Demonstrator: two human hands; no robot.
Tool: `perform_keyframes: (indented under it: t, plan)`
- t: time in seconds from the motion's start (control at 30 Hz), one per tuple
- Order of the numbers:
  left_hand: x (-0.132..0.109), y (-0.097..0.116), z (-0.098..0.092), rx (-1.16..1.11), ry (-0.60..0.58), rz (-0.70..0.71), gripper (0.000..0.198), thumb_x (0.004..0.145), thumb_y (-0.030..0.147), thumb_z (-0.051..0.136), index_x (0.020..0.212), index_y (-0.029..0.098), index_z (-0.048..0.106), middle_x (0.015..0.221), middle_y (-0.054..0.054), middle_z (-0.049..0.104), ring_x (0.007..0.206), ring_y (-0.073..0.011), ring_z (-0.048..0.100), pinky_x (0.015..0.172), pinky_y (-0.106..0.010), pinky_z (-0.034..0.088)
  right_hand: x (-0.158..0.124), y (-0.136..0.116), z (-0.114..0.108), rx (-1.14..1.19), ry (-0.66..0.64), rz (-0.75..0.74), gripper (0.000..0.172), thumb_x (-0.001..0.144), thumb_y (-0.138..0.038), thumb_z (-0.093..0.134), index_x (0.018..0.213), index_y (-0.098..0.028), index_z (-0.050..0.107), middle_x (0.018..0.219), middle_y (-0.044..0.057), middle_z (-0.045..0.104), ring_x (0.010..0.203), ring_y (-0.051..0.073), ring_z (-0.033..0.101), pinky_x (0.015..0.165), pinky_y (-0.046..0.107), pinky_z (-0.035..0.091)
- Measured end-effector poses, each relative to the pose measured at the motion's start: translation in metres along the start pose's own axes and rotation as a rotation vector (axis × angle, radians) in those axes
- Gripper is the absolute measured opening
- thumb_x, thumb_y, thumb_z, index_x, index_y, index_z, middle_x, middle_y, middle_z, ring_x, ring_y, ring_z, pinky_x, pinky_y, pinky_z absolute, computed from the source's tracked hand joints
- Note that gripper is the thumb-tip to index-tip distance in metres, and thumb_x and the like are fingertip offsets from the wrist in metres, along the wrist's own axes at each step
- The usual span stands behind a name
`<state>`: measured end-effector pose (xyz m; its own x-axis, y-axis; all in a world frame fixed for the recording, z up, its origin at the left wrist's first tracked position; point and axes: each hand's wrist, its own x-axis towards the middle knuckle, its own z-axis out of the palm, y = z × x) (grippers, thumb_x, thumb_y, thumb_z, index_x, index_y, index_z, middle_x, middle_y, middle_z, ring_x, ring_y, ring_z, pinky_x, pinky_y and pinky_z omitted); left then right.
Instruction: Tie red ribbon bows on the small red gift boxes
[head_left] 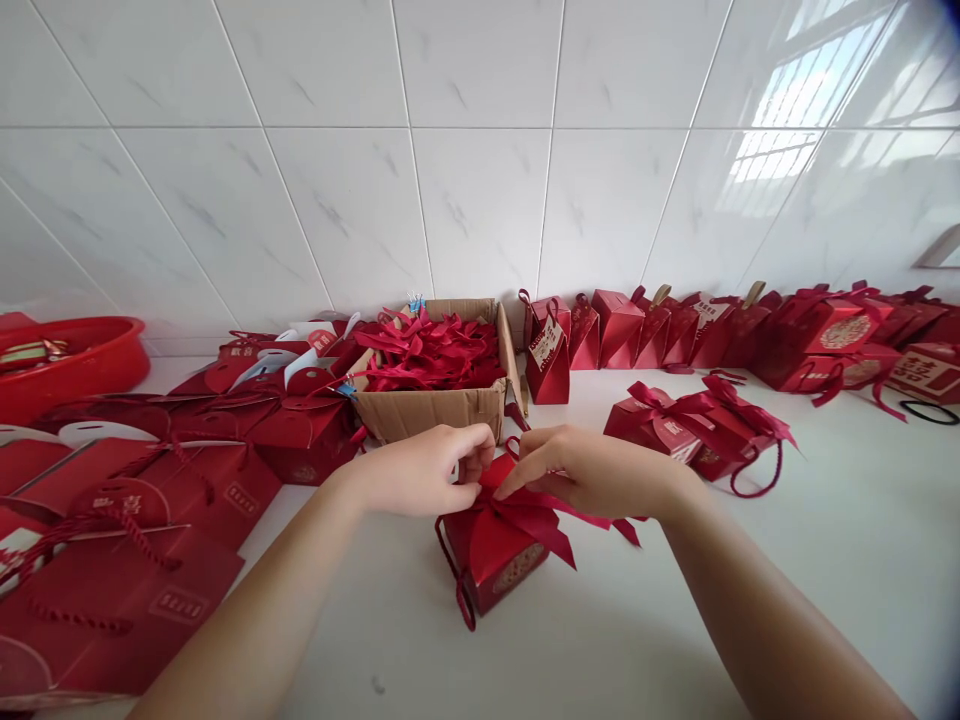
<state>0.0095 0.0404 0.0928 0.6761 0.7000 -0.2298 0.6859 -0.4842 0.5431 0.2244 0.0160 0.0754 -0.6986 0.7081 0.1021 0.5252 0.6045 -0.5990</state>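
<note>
A small red gift box [491, 560] with a gold pattern on its side stands on the white table in front of me. Across its top lies a dark red satin ribbon [551, 535], its tails hanging over the right side. My left hand [442, 468] is closed at the top of the box, thumb and curled fingers pinching the ribbon. From the other side, my right hand [562, 465] grips the ribbon with bent fingers, close to the left fingertips. A twisted red cord handle [454, 580] hangs down the box's left side. My fingers partly hide the knot area.
Behind the hands, a cardboard box [427, 412] holds many red ribbon bows. Red boxes [202, 490] crowd the left, near a red basin [112, 355]. Two ribboned boxes [652, 425] stand at right; more boxes [619, 325] line the tiled wall.
</note>
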Motion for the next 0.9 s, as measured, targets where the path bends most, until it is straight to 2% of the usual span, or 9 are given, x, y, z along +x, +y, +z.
perform_keyframes:
  t: [0.17,0.33,0.43,0.67,0.9]
  plan:
    - [0.0026,-0.0021,0.0003,-0.003,0.006,0.035,0.013,0.071,0.019,0.048,0.078,0.020,0.058,0.075,0.000,0.062,0.066,-0.0152,0.054,0.056,-0.025,0.036,-0.0001,0.0008,0.0046,0.086,0.030,-0.010,0.046,0.076,-0.004,0.047,0.096,-0.036,0.074,0.085,0.000,0.063,0.073,0.014,0.060,0.065,0.024,0.048]
    - [0.0052,-0.0014,0.0022,-0.017,0.002,0.024,0.014,0.076,0.021,0.046,0.078,0.020,0.060,0.081,0.000,0.064,0.070,-0.0155,0.056,0.058,-0.025,0.038,0.0018,-0.0005,0.0077,-0.070,-0.056,-0.025,0.065,0.072,0.005,0.040,0.110,-0.041,0.067,0.101,0.000,0.063,0.091,0.017,0.059,0.071,0.026,0.047]
    - [0.0067,-0.0004,0.0031,-0.004,0.013,0.017,0.013,0.078,0.022,0.047,0.081,0.020,0.059,0.087,-0.001,0.063,0.072,-0.0156,0.056,0.059,-0.025,0.039,0.0023,0.0002,0.0088,-0.106,-0.080,-0.041,0.072,0.068,0.009,0.038,0.111,-0.042,0.066,0.103,0.000,0.062,0.091,0.017,0.058,0.069,0.025,0.045]
    - [0.0090,-0.0058,0.0040,0.056,0.055,0.005,0.014,0.084,0.025,0.045,0.086,0.020,0.057,0.096,-0.004,0.058,0.085,-0.0184,0.055,0.072,-0.028,0.041,0.0021,0.0037,0.0097,-0.107,-0.071,-0.043,0.070,0.067,0.009,0.040,0.106,-0.042,0.069,0.094,0.002,0.061,0.089,0.018,0.056,0.067,0.024,0.044]
    - [0.0062,-0.0055,0.0017,0.075,-0.037,0.021,0.013,0.084,0.033,0.047,0.086,0.022,0.052,0.102,-0.002,0.050,0.094,-0.0184,0.051,0.080,-0.028,0.040,0.0023,0.0040,0.0097,-0.163,-0.118,-0.003,0.071,0.067,0.009,0.039,0.107,-0.041,0.069,0.101,0.002,0.061,0.090,0.018,0.058,0.068,0.024,0.045]
